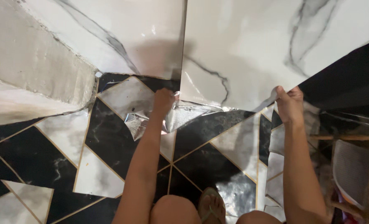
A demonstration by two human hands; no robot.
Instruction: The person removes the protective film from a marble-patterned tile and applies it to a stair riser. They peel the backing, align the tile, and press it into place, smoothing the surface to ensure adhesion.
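Pinching the white marble sheet by its bottom edge, left hand and right hand keep fingers shut tight (shiny backing partly peeled, crumpled below the left fingers, most unpeeled).

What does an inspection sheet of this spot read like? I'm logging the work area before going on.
Surface: floor of black and white triangles with gold lines.
Job's things: white marble-look sheet against the wall; its silvery backing film is crumpled at the lower edge.
Clutter: loose film scrap on the floor.
Hands: left hand grips the film; right hand pinches the sheet's lower corner.
Cables: nothing seen.
Surroundings: bare cement wall patch at left; wooden chair at right; sandalled foot below.
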